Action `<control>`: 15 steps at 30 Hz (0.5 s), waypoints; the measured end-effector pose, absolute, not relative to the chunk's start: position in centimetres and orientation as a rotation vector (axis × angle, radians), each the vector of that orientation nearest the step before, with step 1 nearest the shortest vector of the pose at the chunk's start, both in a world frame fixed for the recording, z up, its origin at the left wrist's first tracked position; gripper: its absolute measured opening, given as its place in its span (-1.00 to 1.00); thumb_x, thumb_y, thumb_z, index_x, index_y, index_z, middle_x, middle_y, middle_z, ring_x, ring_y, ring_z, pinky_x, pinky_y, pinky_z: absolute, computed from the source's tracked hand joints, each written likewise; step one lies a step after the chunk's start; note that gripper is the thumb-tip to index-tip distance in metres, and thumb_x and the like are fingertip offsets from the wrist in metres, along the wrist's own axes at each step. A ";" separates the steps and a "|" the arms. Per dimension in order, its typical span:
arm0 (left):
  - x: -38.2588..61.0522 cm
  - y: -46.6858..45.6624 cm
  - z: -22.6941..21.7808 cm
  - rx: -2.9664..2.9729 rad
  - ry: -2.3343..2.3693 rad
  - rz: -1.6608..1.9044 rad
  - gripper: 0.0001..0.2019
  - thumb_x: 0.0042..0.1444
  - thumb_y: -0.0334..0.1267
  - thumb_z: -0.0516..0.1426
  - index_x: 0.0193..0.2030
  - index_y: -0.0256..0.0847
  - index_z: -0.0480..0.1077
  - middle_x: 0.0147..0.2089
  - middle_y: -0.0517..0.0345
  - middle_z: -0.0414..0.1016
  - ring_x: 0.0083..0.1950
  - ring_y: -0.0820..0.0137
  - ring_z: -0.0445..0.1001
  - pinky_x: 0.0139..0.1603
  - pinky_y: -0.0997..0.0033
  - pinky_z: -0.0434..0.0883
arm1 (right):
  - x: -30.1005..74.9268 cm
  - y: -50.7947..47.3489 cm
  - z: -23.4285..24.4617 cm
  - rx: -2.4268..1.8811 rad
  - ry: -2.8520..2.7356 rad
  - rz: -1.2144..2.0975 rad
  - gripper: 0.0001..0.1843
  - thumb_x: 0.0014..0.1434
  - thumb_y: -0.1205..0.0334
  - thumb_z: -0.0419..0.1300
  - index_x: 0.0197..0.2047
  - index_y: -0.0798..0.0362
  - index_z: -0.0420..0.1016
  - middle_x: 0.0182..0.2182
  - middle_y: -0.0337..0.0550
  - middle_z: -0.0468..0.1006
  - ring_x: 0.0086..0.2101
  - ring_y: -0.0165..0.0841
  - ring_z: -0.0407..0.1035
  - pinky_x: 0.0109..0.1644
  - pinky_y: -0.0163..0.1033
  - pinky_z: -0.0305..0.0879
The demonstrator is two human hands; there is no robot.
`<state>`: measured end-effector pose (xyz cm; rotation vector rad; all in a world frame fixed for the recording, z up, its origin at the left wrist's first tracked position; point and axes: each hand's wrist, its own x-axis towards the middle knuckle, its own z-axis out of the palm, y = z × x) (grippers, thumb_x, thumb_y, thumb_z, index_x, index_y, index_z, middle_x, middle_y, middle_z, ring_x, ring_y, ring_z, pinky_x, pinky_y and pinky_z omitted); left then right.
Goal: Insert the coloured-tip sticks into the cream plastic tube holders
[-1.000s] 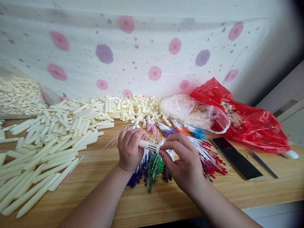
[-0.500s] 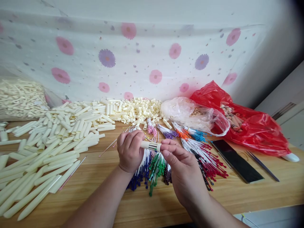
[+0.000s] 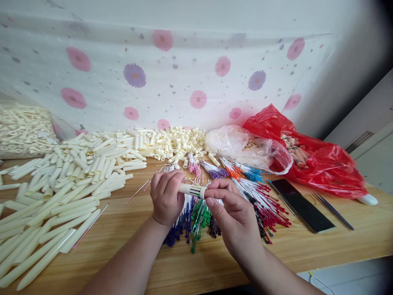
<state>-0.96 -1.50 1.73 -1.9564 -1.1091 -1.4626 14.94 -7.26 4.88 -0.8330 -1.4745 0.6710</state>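
A cream multicolour pen barrel (image 3: 193, 190) with dark slots round its end lies sideways between my hands. My left hand (image 3: 168, 196) is closed round its body, hiding the rest of it. The thumb and fingertips of my right hand (image 3: 231, 209) pinch the slotted end. Bunches of thin white pen refills with coloured ends lie below and behind my hands: blue refills (image 3: 181, 225), green refills (image 3: 201, 219), red refills (image 3: 273, 203), purple refills (image 3: 216, 170), orange refills (image 3: 232, 168) and light blue refills (image 3: 251, 173).
Cream pen barrels (image 3: 73, 200) cover the left side of the wooden table (image 3: 123, 250). Slotted collars (image 3: 181, 141) are heaped at the back. A clear bag (image 3: 225, 139) and a red bag (image 3: 331, 168) hold small parts. A black phone (image 3: 302, 207) and tweezers (image 3: 333, 209) lie right.
The whole view has shifted slightly, so most things sit a little further left. Both hands keep their grip on the pen barrel, which looks slightly turned.
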 end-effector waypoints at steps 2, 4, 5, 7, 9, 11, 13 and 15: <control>-0.8 -1.4 1.6 -2.021 -1.122 -1.544 -0.90 0.12 -0.43 0.12 -0.24 -0.18 0.39 -0.25 0.05 0.57 -0.22 0.31 0.48 -0.13 0.26 0.35 | 15.0 -7.4 5.1 -0.810 -1.513 0.612 -0.83 0.16 0.35 0.18 -0.23 -0.06 0.58 -0.26 -0.15 0.43 -0.20 -0.34 0.37 -0.13 -0.16 0.35; -0.6 -1.2 1.4 -2.116 -1.182 -1.686 -0.94 0.14 -0.40 0.11 -0.28 -0.18 0.39 -0.27 0.08 0.55 -0.22 0.33 0.47 -0.13 0.30 0.37 | 15.6 -7.4 5.2 -0.781 -1.534 0.514 -0.79 0.15 0.38 0.17 -0.19 -0.06 0.56 -0.25 -0.14 0.43 -0.19 -0.33 0.37 -0.13 -0.16 0.35; -0.5 -1.1 1.2 -2.174 -1.232 -1.772 -0.96 0.15 -0.38 0.11 -0.30 -0.19 0.38 -0.28 0.10 0.54 -0.23 0.35 0.47 -0.15 0.32 0.38 | 16.1 -7.2 5.3 -0.770 -1.534 0.438 -0.77 0.15 0.39 0.17 -0.16 -0.06 0.55 -0.24 -0.14 0.43 -0.18 -0.33 0.37 -0.12 -0.16 0.35; -0.3 -0.8 1.0 -2.283 -1.356 -1.939 -0.92 0.18 -0.32 0.10 -0.33 -0.19 0.38 -0.31 0.12 0.52 -0.24 0.37 0.47 -0.18 0.36 0.40 | 18.0 -6.4 5.2 -0.790 -1.535 0.240 -0.74 0.14 0.41 0.16 -0.12 -0.05 0.52 -0.24 -0.13 0.44 -0.19 -0.31 0.37 -0.12 -0.14 0.34; -0.1 -0.6 0.8 -2.369 -1.459 -2.053 -0.88 0.19 -0.28 0.08 -0.34 -0.21 0.39 -0.33 0.14 0.51 -0.26 0.38 0.47 -0.19 0.37 0.40 | 20.6 -5.3 4.7 -0.915 -1.599 0.058 -0.78 0.14 0.39 0.17 -0.15 -0.03 0.52 -0.27 -0.13 0.47 -0.23 -0.30 0.40 -0.16 -0.15 0.35; 0.0 -0.5 0.8 -2.420 -1.525 -2.108 -0.86 0.19 -0.25 0.08 -0.34 -0.23 0.41 -0.34 0.14 0.51 -0.26 0.37 0.47 -0.19 0.37 0.40 | 23.7 -4.3 3.7 -1.121 -1.796 -0.004 -0.86 0.17 0.33 0.15 -0.24 0.01 0.53 -0.33 -0.13 0.52 -0.30 -0.31 0.43 -0.23 -0.19 0.37; 0.1 -0.5 0.8 -2.456 -1.543 -2.136 -0.85 0.18 -0.23 0.09 -0.34 -0.23 0.41 -0.34 0.15 0.51 -0.26 0.37 0.47 -0.18 0.37 0.40 | 26.8 -3.9 2.4 -1.322 -1.994 -0.050 -0.84 0.19 0.30 0.12 -0.29 0.02 0.54 -0.37 -0.13 0.54 -0.33 -0.30 0.43 -0.26 -0.20 0.36; 0.1 -0.4 0.8 -2.492 -1.539 -2.149 -0.86 0.18 -0.24 0.09 -0.34 -0.22 0.42 -0.34 0.15 0.51 -0.25 0.36 0.46 -0.16 0.36 0.40 | 29.6 -4.2 1.1 -1.474 -2.050 -0.102 -0.81 0.20 0.28 0.09 -0.29 0.03 0.55 -0.35 -0.10 0.56 -0.31 -0.27 0.44 -0.25 -0.20 0.35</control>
